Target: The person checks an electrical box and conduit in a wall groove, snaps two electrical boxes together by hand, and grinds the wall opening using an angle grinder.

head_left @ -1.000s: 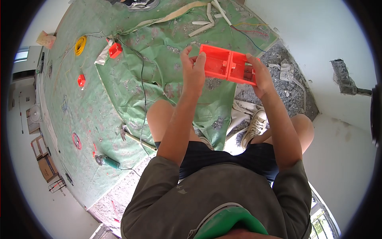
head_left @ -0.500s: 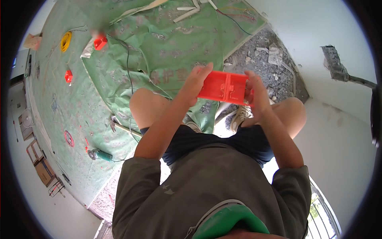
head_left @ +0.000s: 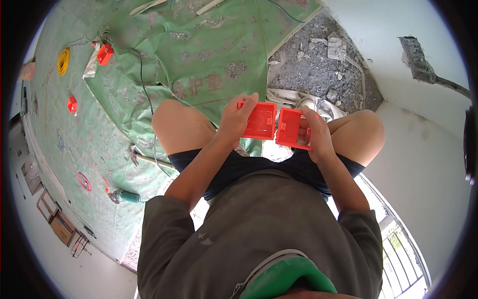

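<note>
In my left hand (head_left: 234, 120) is a red plastic electrical back box (head_left: 259, 121), its hollow side facing up and my thumb over its left edge. My right hand (head_left: 318, 133) grips a second red back box (head_left: 288, 127), with the fingers reaching through or behind its right side. The two boxes are side by side above my lap, a narrow gap between them. The right box is tilted slightly against the left one. Both hands are closed around their boxes.
Green protective sheeting (head_left: 199, 65) covers the floor. On my left lie a hammer (head_left: 149, 160), an angle grinder (head_left: 127, 196), two more red boxes (head_left: 104, 55) and a yellow coil (head_left: 63, 61). Rubble (head_left: 318, 70) fills the corner beside a chased wall (head_left: 417, 60).
The two red boxes, earlier joined edge to edge, now have a gap between them. Both hands have come lower and nearer to my body, and the view has shifted.
</note>
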{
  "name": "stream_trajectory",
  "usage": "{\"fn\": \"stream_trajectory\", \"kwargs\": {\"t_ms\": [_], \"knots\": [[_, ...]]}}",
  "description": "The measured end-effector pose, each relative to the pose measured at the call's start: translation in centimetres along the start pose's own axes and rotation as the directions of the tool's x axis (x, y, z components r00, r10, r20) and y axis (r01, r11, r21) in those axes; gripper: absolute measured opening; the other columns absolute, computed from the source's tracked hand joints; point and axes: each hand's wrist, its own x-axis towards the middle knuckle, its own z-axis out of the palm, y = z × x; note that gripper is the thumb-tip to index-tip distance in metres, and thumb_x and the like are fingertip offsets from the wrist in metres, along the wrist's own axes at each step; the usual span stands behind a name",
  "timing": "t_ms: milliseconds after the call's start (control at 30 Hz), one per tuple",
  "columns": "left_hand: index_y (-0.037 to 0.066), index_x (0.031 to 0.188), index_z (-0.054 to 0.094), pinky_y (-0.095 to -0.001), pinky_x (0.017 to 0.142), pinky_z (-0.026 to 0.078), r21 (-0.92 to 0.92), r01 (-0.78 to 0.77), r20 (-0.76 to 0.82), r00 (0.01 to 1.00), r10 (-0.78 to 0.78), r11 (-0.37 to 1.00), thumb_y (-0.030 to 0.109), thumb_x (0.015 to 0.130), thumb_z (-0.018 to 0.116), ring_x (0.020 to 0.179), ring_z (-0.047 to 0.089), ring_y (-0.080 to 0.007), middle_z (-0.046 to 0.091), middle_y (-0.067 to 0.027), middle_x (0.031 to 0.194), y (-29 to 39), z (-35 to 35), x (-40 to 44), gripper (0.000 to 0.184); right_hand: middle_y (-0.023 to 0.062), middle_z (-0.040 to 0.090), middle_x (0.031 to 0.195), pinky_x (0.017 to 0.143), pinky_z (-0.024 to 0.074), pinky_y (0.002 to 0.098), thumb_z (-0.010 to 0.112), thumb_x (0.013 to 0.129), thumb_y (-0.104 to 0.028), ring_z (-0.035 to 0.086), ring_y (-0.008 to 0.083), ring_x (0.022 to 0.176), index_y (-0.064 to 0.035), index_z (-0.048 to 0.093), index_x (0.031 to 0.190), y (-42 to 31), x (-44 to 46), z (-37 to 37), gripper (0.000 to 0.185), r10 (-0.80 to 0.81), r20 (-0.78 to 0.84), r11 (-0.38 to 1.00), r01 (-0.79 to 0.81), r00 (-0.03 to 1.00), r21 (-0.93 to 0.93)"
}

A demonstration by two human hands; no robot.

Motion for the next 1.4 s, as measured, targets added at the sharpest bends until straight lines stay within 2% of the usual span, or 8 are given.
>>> {"fn": "stream_trajectory", "kwargs": {"t_ms": [400,667,733,867,933,1100,1300,1400], "knots": [[0.007,0.083,0.052,-0.0208,0.055,0.044,0.140,-0.027,-0.027,0.999,0.032,0.990,0.031,0.086,0.055,0.059,0.051,-0.0049,0.052,0.0009,0.070,1.2,0.5,-0.8,0.024,0.0158,0.061,0.095,0.072,0.0491,0.0306,0.043,0.086,-0.037,0.062,0.0204,0.079,0.0003,0.050,0.104,0.2,0.9,-0.3,0.042,0.010,0.081,0.999,-0.013,0.997,0.039],[0.003,0.083,0.052,-0.0213,0.053,0.045,0.117,-0.018,-0.076,0.997,0.027,0.993,0.031,0.084,0.058,0.058,0.052,-0.0064,0.055,-0.0019,0.069,0.5,0.5,-0.7,0.029,0.0155,0.061,0.094,0.070,0.0489,0.0301,0.044,0.086,-0.037,0.062,0.0198,0.077,-0.0011,0.049,0.104,0.1,1.0,-0.1,0.040,0.030,0.066,0.999,-0.032,0.997,0.018],[0.003,0.083,0.052,-0.0216,0.053,0.045,0.131,-0.016,-0.077,0.997,0.027,0.991,0.031,0.084,0.058,0.058,0.053,-0.0067,0.055,-0.0022,0.070,0.5,0.5,-0.7,0.029,0.0208,0.060,0.097,0.071,0.0516,0.0343,0.043,0.087,-0.037,0.063,0.0251,0.081,0.0018,0.047,0.108,0.3,1.2,-0.3,0.044,0.006,0.096,1.000,-0.005,0.995,-0.012],[0.003,0.084,0.051,-0.0225,0.054,0.045,0.130,0.001,-0.074,0.997,0.008,0.992,0.032,0.084,0.058,0.059,0.053,-0.0072,0.055,-0.0029,0.071,0.9,0.7,-0.7,0.030,0.0207,0.060,0.096,0.069,0.0518,0.0336,0.044,0.087,-0.039,0.063,0.0247,0.079,0.0012,0.047,0.109,0.4,1.4,-0.1,0.046,0.012,0.082,1.000,-0.013,0.997,0.010],[0.003,0.084,0.051,-0.0230,0.054,0.046,0.141,0.015,-0.081,0.997,-0.004,0.990,0.033,0.084,0.057,0.060,0.053,-0.0076,0.055,-0.0033,0.072,1.1,0.6,-0.5,0.031,0.0157,0.062,0.089,0.067,0.0499,0.0297,0.045,0.085,-0.039,0.062,0.0197,0.072,-0.0011,0.051,0.102,-0.1,1.3,0.2,0.041,0.083,0.048,0.996,-0.084,0.995,0.003],[0.002,0.086,0.051,-0.0249,0.056,0.046,0.239,0.090,-0.055,0.995,-0.079,0.967,0.038,0.084,0.056,0.062,0.054,-0.0108,0.054,-0.0051,0.073,0.8,-0.1,0.8,0.036,0.0169,0.062,0.089,0.064,0.0510,0.0311,0.045,0.085,-0.038,0.063,0.0211,0.070,-0.0012,0.049,0.105,0.1,1.8,0.3,0.042,0.120,0.026,0.992,-0.120,0.992,0.031],[0.003,0.085,0.050,-0.0264,0.056,0.047,0.231,0.187,-0.073,0.982,-0.175,0.955,0.037,0.084,0.056,0.062,0.054,-0.0115,0.053,-0.0058,0.075,1.5,0.5,1.0,0.035,0.0173,0.062,0.089,0.063,0.0516,0.0318,0.047,0.084,-0.039,0.063,0.0214,0.069,-0.0018,0.045,0.109,0.7,2.4,-0.2,0.044,0.143,0.017,0.989,-0.144,0.990,0.047],[0.004,0.089,0.049,-0.0252,0.059,0.048,0.236,0.171,-0.077,0.985,-0.157,0.957,0.037,0.085,0.055,0.063,0.055,-0.0108,0.054,-0.0051,0.076,0.7,0.7,1.1,0.034,0.0170,0.061,0.089,0.064,0.0514,0.0322,0.048,0.084,-0.039,0.063,0.0213,0.069,-0.0026,0.043,0.109,1.1,2.4,-0.5,0.044,0.146,0.004,0.984,-0.145,0.989,0.103]]}}
